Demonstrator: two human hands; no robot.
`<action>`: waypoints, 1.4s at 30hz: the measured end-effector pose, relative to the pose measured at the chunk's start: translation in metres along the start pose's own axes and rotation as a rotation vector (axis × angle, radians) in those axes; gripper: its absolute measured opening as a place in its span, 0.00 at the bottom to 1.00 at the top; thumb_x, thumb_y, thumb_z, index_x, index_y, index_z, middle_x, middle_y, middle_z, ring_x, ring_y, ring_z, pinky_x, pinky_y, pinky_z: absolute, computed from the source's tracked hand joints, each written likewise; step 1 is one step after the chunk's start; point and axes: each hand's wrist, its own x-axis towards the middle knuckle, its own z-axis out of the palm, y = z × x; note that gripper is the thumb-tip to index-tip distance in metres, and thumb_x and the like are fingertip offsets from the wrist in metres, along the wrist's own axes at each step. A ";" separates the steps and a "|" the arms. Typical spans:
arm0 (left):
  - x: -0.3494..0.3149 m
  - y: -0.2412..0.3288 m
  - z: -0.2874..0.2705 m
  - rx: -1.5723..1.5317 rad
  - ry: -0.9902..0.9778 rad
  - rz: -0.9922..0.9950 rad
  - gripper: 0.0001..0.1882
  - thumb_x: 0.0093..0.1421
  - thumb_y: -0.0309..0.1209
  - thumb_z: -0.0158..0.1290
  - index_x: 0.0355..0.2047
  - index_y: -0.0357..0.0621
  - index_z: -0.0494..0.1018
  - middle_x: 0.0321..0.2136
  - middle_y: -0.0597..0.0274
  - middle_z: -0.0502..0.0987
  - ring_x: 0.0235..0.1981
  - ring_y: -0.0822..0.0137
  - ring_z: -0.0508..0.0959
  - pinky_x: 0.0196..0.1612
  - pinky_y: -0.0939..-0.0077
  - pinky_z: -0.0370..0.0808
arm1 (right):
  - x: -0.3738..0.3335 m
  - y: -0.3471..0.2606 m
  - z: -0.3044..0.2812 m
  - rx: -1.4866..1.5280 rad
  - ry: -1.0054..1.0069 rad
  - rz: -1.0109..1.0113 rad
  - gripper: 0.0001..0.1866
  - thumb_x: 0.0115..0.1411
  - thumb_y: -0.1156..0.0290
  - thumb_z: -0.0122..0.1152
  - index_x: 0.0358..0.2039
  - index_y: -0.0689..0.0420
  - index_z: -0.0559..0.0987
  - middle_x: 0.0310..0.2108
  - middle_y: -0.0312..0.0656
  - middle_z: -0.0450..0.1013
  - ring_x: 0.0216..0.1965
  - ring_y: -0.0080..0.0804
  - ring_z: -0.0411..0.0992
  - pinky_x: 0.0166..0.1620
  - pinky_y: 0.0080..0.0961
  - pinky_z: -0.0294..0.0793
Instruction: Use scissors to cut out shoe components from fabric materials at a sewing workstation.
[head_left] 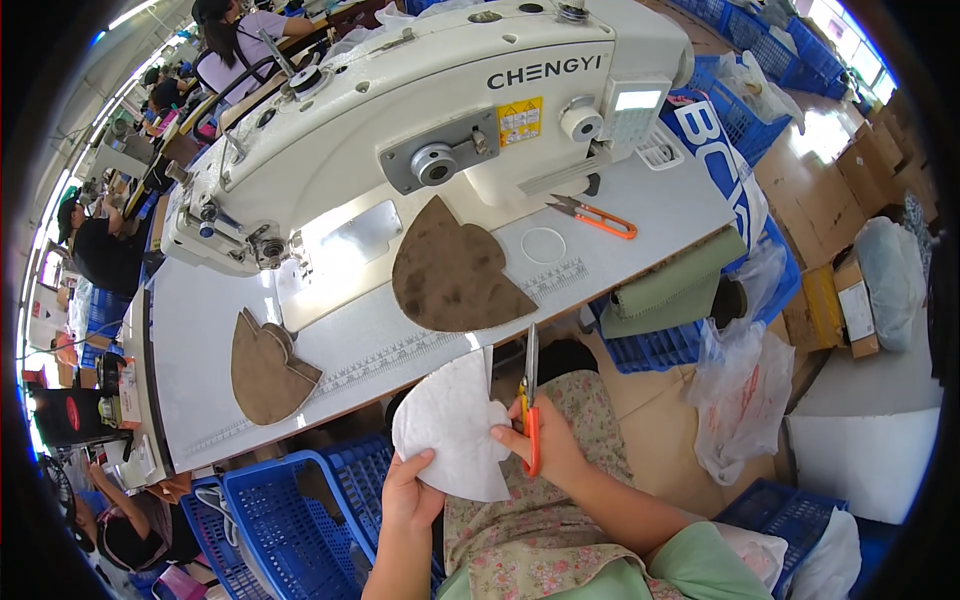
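My left hand (412,490) pinches the lower left edge of a white, fan-shaped fabric piece (445,425) with a notched right side. A pair of scissors (531,400) with orange handles is gripped in my right hand (548,440), blades pointing up and away from me. The right thumb rests at the notched edge of the white piece, beside the scissors. Both hands are over my lap, just in front of the table (375,370). On it lies a brown fabric piece (450,265) of similar shape, and farther left a small stack of brown pieces (265,372).
A white sewing machine (330,125) spans the far side of the table. Orange-handled snips (600,217) and a clear ring (543,245) lie at its right. Blue baskets (285,515) stand below left; another with green cloth (670,290) stands right. Other people work at far left.
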 end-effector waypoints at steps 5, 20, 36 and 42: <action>-0.001 0.000 -0.002 -0.005 0.015 -0.008 0.29 0.51 0.18 0.48 0.56 0.35 0.60 0.53 0.48 0.68 0.55 0.51 0.68 0.59 0.56 0.63 | -0.002 0.005 0.001 -0.010 -0.002 0.013 0.16 0.53 0.70 0.66 0.33 0.57 0.66 0.23 0.30 0.63 0.24 0.15 0.61 0.28 0.15 0.63; -0.017 0.005 0.000 -0.045 -0.043 -0.024 0.31 0.51 0.19 0.50 0.57 0.37 0.59 0.53 0.48 0.68 0.55 0.51 0.68 0.58 0.56 0.64 | -0.018 -0.017 0.007 0.054 0.000 -0.038 0.16 0.53 0.69 0.67 0.33 0.56 0.65 0.20 0.29 0.62 0.21 0.14 0.60 0.24 0.14 0.60; -0.037 0.014 0.004 0.047 -0.085 0.099 0.30 0.51 0.20 0.51 0.57 0.35 0.59 0.53 0.49 0.68 0.55 0.52 0.69 0.59 0.59 0.64 | -0.033 -0.023 0.014 0.036 -0.017 -0.123 0.15 0.54 0.71 0.66 0.32 0.56 0.65 0.19 0.29 0.61 0.19 0.14 0.59 0.22 0.15 0.59; -0.042 0.020 0.009 0.128 -0.134 0.177 0.33 0.50 0.27 0.56 0.57 0.36 0.59 0.51 0.49 0.70 0.52 0.53 0.71 0.56 0.58 0.67 | -0.039 -0.032 0.017 0.013 -0.030 -0.116 0.15 0.54 0.73 0.65 0.34 0.56 0.64 0.19 0.29 0.61 0.19 0.14 0.60 0.22 0.15 0.60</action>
